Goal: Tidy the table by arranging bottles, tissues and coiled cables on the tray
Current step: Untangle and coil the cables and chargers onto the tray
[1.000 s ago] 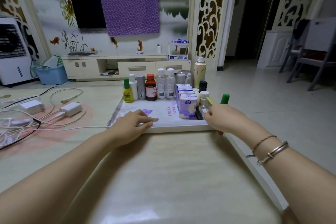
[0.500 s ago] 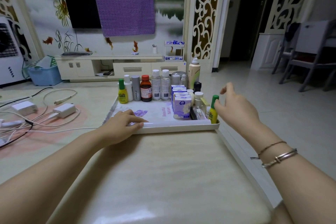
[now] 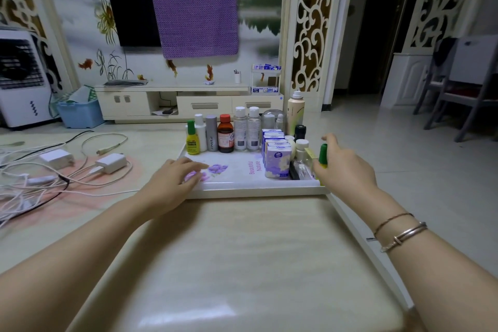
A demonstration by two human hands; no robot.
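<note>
Currently left hand (image 3: 175, 183) flat, fingers straight, presses tray (image 3: 256, 188) near rim at 9 o'clock, likely to steady it. Right hand (image 3: 345, 170) at 3 o'clock beside green-capped bottle (image 3: 322, 155); grip unclear. Tissue packs (image 3: 277, 156) on tray; cables (image 3: 54, 178) uncoiled, off tray.
</note>
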